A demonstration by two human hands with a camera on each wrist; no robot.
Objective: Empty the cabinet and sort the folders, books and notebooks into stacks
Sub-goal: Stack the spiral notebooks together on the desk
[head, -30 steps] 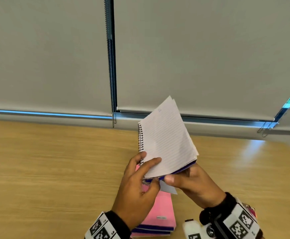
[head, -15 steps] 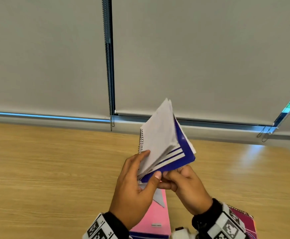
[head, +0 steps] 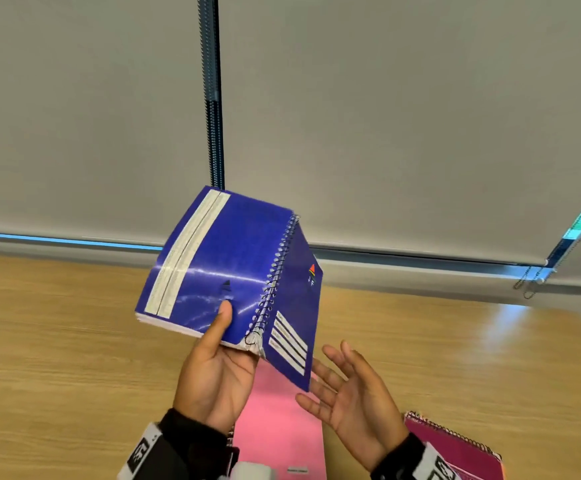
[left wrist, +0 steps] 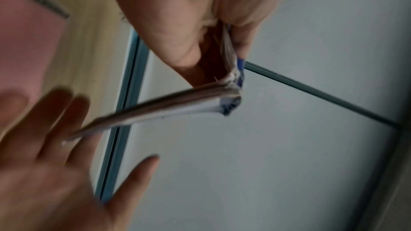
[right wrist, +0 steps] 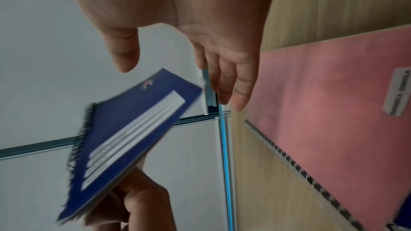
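My left hand (head: 218,355) holds a blue spiral notebook (head: 220,265) up above the wooden table (head: 57,341), thumb on its cover and fingers hidden underneath. The notebook hangs open like a tent, one cover (head: 291,323) drooping to the right. In the left wrist view its white page edges (left wrist: 155,106) run away from my gripping fingers (left wrist: 173,29). My right hand (head: 348,386) hovers palm up just right of the drooping cover, fingers spread, holding nothing. In the right wrist view the blue notebook (right wrist: 124,138) is blurred below my right hand's fingers (right wrist: 224,69).
A pink spiral notebook (head: 278,424) lies on a stack on the table under my hands. A magenta spiral notebook (head: 455,452) lies at the lower right. Grey roller blinds (head: 386,116) and their bead chains (head: 213,98) back the table.
The notebook has swung from showing lined pages to showing its blue covers. My right hand has let go of it and opened; the left hand alone holds it.
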